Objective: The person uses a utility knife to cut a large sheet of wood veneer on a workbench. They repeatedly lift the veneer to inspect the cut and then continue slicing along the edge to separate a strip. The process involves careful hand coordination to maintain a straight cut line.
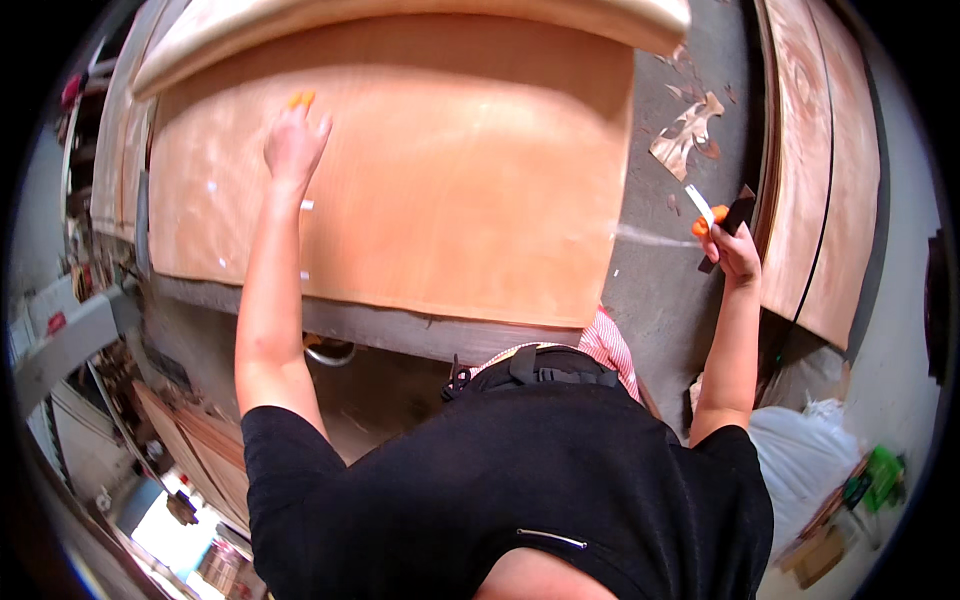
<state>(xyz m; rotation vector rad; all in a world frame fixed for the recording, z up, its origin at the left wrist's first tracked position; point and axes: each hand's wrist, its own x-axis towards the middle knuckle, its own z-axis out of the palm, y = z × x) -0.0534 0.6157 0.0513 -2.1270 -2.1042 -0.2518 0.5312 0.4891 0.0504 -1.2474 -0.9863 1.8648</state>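
The two hands are well apart. The left hand (292,148) is over the far left part of a broad, light-brown wood sheet (430,170), its thumb spread from the fingers and nothing visible in its grasp; orange covers (301,99) show on its fingertips. Whether it presses on the sheet or is just above it, I cannot tell. The sheet lies across a table (400,332) in front of the person, and a thick, pale curved piece (640,22) runs along its far edge. Two small white tabs (306,204) show beside the left forearm. Off the sheet's right side, the right hand (738,255) is closed around a dark flat strip (741,208), with a narrow white strip (699,205) and more orange at its fingers. Below it is the grey floor (650,250), where torn wood scraps (690,138) lie between the sheet and a stack of wood panels (800,150) on the right.
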